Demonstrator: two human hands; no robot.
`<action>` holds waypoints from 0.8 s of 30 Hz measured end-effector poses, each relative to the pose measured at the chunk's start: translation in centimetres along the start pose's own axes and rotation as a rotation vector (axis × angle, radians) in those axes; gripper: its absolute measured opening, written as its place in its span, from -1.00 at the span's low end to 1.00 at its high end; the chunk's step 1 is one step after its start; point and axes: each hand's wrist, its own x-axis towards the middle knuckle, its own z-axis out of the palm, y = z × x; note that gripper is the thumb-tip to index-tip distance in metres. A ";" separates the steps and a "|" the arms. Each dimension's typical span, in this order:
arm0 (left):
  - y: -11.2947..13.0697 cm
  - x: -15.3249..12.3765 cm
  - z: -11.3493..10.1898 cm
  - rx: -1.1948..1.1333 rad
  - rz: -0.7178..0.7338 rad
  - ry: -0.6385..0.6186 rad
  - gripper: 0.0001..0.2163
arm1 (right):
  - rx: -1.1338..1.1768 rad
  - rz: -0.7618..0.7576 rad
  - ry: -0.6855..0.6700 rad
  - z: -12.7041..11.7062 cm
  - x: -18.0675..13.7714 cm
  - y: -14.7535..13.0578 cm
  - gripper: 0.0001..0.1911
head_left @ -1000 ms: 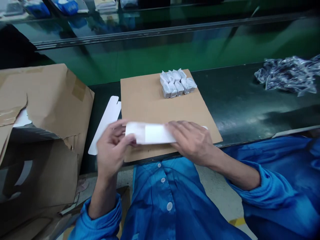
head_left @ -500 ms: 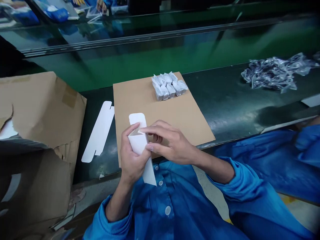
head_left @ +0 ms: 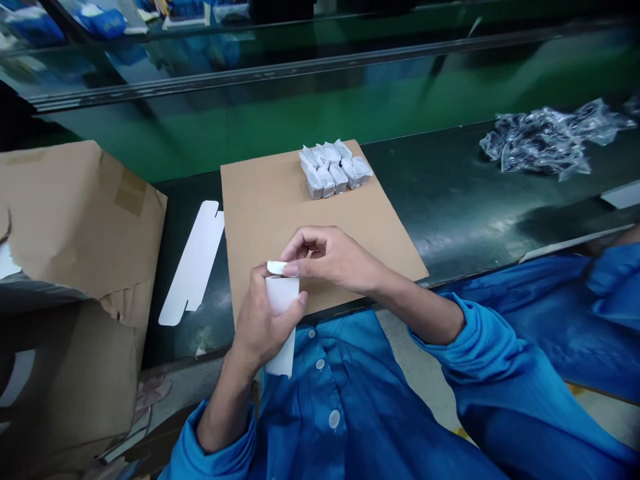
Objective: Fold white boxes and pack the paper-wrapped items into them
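Note:
A narrow white carton (head_left: 282,295) stands tilted in front of me, with my left hand (head_left: 265,320) wrapped round its sides. At its top end, a white flap folds over the opening, and my right hand (head_left: 327,257) pinches that flap between thumb and fingers. Beyond both hands lies a flat brown cardboard sheet (head_left: 265,207). Several small items in whitish wrapping (head_left: 334,170) sit packed together in two rows at the sheet's far edge. To the left, a flattened white carton (head_left: 193,263) rests on the dark green bench.
A large torn brown cardboard box (head_left: 70,213) stands at the left. Crumpled clear plastic bags (head_left: 545,140) lie on the bench (head_left: 465,200) at the right. A person's blue sleeve or clothing (head_left: 530,313) shows at the right edge. A green barrier (head_left: 270,110) runs along the back.
The carton's long top flap, upright before, is now bent down over the opening. My right hand has moved up onto that flap, while my left hand keeps its hold.

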 end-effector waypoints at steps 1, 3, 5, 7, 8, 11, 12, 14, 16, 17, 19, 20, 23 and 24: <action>-0.1 -0.1 0.2 -0.016 0.022 0.026 -0.59 | -0.022 -0.010 0.007 0.3 -0.1 0.0 -0.70; -0.3 -0.3 0.7 -0.073 0.079 0.107 -0.51 | -0.058 -0.028 0.032 0.6 -0.4 0.0 -0.72; -0.4 -0.6 0.9 -0.125 0.108 0.164 -0.37 | -0.086 -0.043 0.046 0.7 -0.6 0.0 -0.75; -0.4 -0.8 0.9 -0.121 0.086 0.155 -0.15 | -0.123 -0.062 0.039 0.8 -0.8 -0.1 -0.78; -0.4 -0.9 0.7 -0.093 0.070 0.128 -0.07 | -0.150 -0.076 0.033 0.8 -0.9 -0.1 -0.80; -0.4 -1.0 0.1 0.026 0.070 0.031 -0.10 | -0.233 -0.130 0.011 1.0 -1.5 -0.2 -0.86; -0.4 -1.1 -0.1 0.061 0.083 0.005 -0.16 | -0.259 -0.158 0.007 1.1 -1.7 -0.1 -0.87; -0.4 -1.1 -0.3 0.098 0.116 -0.020 -0.25 | -0.325 -0.242 0.013 1.6 -2.2 0.3 -0.85; -0.5 -1.1 -0.4 0.101 0.141 -0.012 -0.30 | -0.426 -0.357 0.040 2.1 -2.6 0.9 -0.81; -0.5 -1.1 -0.4 0.096 0.149 -0.004 -0.31 | -0.485 -0.410 0.063 2.4 -2.9 1.3 -0.79; -0.7 -1.3 -0.2 0.079 0.155 0.006 -0.34 | -0.591 -0.472 0.114 2.9 -3.2 2.2 -0.76; -0.8 -1.5 -0.1 0.069 0.149 0.009 -0.35 | -0.632 -0.480 0.138 3.2 -3.4 2.6 -0.75; -1.0 -2.0 0.3 0.030 0.085 0.006 -0.36 | -0.682 -0.475 0.179 3.8 -4.0 3.6 -0.73; -1.0 -2.0 0.5 0.011 0.056 0.012 -0.37 | -0.677 -0.478 0.171 3.9 -4.1 3.7 -0.72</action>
